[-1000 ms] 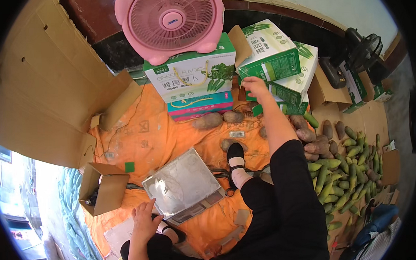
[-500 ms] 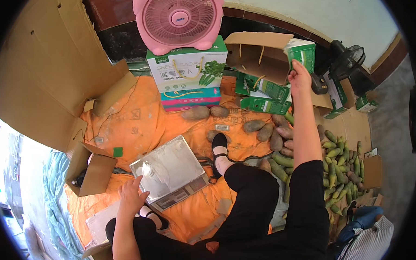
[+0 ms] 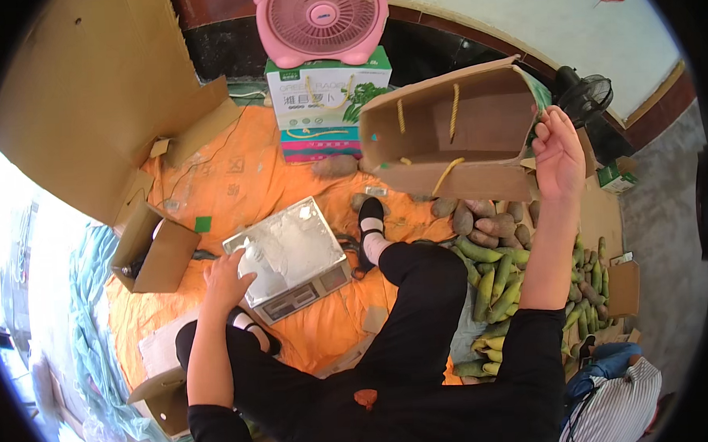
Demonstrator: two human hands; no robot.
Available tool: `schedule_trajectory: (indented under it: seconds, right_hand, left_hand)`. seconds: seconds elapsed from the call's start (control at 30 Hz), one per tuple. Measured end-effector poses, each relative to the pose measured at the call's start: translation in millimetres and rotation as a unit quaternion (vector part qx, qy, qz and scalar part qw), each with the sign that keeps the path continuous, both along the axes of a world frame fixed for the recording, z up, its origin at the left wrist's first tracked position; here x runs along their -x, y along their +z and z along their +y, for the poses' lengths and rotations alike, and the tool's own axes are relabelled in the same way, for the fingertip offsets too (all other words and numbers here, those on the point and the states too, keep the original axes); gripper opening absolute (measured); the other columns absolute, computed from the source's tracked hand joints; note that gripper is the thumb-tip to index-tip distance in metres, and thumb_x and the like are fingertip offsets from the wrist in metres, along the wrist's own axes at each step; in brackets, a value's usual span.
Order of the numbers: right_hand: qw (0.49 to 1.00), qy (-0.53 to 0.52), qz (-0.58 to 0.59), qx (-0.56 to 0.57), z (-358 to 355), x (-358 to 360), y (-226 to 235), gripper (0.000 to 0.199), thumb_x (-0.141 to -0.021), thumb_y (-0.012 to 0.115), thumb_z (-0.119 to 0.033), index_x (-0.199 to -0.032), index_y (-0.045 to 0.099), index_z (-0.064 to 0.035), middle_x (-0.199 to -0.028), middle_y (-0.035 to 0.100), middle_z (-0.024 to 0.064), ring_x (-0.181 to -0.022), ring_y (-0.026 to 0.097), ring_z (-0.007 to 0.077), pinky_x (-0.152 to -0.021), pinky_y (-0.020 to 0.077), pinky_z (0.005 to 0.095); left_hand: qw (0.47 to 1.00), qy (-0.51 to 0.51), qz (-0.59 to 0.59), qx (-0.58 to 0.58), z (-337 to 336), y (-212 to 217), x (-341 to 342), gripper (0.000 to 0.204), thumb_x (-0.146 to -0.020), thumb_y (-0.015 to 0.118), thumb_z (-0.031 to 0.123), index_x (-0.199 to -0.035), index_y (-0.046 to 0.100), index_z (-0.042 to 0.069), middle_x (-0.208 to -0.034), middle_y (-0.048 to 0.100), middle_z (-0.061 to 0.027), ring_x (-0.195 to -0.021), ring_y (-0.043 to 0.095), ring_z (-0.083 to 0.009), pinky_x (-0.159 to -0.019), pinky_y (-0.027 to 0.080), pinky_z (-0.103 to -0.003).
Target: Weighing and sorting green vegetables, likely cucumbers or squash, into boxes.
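Note:
My right hand (image 3: 560, 153) is closed on the edge of an opened cardboard gift box (image 3: 447, 189), at its right end. The box's brown inside faces me, with yellow rope handles (image 3: 454, 114) hanging in it; a bit of green outer side shows by my fingers. My left hand (image 3: 229, 280) is over the left edge of a silver platform scale (image 3: 296, 251), fingers spread and holding nothing. Whether the fingertips touch the scale, I cannot tell. Below the box lie brownish root vegetables (image 3: 492, 224) and long green radishes (image 3: 495, 282).
A pink fan (image 3: 323, 17) stands on a white-and-green carton (image 3: 317, 96) at the back. A black fan (image 3: 585, 96) is at the far right. On the left are a small open box (image 3: 162, 257) and tall cardboard (image 3: 80, 99). Another person (image 3: 615, 399) is at lower right.
My right hand has pulled the box nearer and slightly right, so its open inside looks larger and covers the green cartons behind. My left hand stays by the scale.

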State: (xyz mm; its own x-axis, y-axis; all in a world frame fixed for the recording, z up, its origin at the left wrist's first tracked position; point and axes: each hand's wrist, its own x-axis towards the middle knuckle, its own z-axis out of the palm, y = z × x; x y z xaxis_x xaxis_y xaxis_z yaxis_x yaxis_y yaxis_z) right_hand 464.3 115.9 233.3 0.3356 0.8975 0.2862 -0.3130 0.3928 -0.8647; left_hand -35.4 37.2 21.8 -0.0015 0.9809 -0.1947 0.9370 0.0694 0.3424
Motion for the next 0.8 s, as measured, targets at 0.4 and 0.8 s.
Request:
schedule_trajectory:
  seconds: [0.4,0.8]
  right_hand:
    - [0.898,0.374,0.172,0.153,-4.0,119.6,-46.9,0.021,-0.088,0.059,-0.011,-0.108,0.056,-0.0045,-0.102,0.063,0.0104,-0.071,0.054,0.0059,-0.055,0.0411,0.018]
    - [0.879,0.229,-0.057,0.413,51.5,164.2,-212.8,0.034,-0.077,0.068,-0.005,-0.109,0.057,-0.0053,-0.083,0.058,0.0028,-0.066,0.053,0.0105,-0.055,0.0403,0.025]
  left_hand:
    - [0.9,0.229,-0.37,-0.006,-5.8,-11.3,33.0,0.048,-0.084,0.065,0.024,-0.12,0.053,-0.004,-0.095,0.065,-0.0151,-0.089,0.062,-0.0223,-0.079,0.048,-0.035]
    - [0.972,0.224,0.057,-0.052,-13.1,10.8,61.8,0.02,-0.081,0.059,0.018,-0.09,0.06,-0.001,-0.081,0.065,-0.0215,-0.081,0.065,-0.0359,-0.074,0.049,-0.045]
